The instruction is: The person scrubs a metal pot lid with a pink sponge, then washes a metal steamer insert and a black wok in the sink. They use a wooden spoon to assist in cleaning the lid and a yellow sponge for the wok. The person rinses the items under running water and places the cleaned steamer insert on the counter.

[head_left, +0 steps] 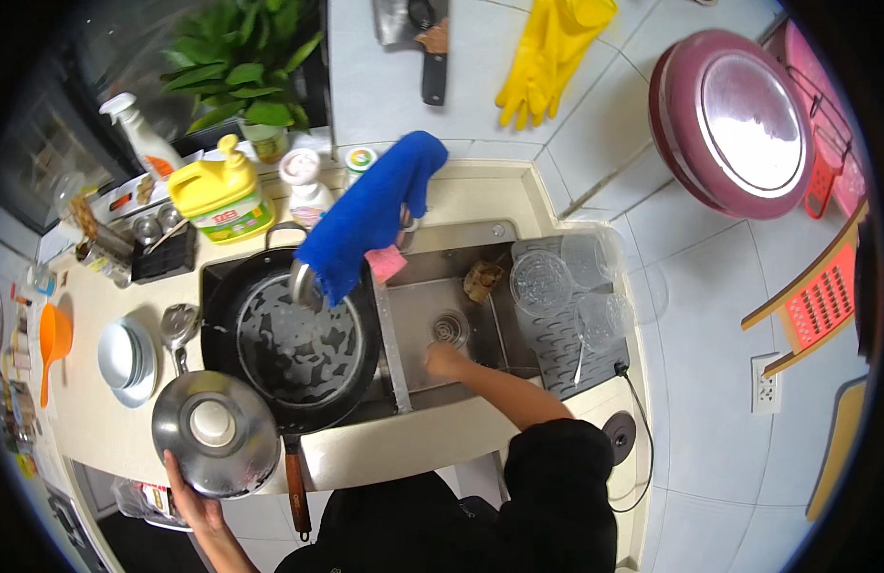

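My left hand [196, 504] grips the near rim of a round metal pot lid [254, 439] with a white knob, holding it over the counter's front edge. Right of the lid, a black wok [356, 382] with a wooden handle rests over the left sink basin, patches of pale suds or water inside it. My right hand [446, 362] is curled over the right sink basin [418, 277], near the drain; its fingertips and anything in them are hidden. A blue cloth [375, 210] drapes over the faucet, with a pink sponge or cloth [386, 263] beside it.
A brown crumpled item [482, 281] lies in the basin's far right corner. Clear containers [541, 284] stand on a grey drying mat [542, 355] at right. A yellow jug [220, 196], stacked bowls [119, 353] and a ladle [180, 325] stand at left. A black cord [644, 392] hangs at right.
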Available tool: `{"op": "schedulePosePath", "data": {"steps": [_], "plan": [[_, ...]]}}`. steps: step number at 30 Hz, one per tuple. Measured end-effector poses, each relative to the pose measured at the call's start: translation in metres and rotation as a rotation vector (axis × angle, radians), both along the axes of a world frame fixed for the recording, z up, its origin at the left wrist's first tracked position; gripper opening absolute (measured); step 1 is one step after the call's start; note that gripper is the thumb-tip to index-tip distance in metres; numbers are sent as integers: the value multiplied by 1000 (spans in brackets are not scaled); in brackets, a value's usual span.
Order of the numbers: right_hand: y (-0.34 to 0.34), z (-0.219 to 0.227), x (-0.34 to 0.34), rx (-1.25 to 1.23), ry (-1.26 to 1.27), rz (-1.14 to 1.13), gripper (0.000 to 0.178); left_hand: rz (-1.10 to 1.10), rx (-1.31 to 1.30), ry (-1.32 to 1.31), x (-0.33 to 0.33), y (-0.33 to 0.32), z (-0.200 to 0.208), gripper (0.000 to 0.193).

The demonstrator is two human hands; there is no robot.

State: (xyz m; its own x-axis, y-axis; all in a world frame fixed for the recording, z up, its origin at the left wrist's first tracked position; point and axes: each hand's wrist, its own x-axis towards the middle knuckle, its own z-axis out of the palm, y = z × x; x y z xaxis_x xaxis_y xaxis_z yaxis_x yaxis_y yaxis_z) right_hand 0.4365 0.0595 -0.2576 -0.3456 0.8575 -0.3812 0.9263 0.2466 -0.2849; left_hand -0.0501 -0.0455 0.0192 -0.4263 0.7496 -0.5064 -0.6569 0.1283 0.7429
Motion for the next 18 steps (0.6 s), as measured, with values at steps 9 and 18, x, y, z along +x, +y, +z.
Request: {"op": "schedulePosePath", "data": {"steps": [9,18], "plan": [[-23,-84,-49,-152,201,71,17,-17,-44,92,26,24,26,51],[-25,-83,-50,-307,115,62,19,-40,-38,72,50,35,25,47]]}}
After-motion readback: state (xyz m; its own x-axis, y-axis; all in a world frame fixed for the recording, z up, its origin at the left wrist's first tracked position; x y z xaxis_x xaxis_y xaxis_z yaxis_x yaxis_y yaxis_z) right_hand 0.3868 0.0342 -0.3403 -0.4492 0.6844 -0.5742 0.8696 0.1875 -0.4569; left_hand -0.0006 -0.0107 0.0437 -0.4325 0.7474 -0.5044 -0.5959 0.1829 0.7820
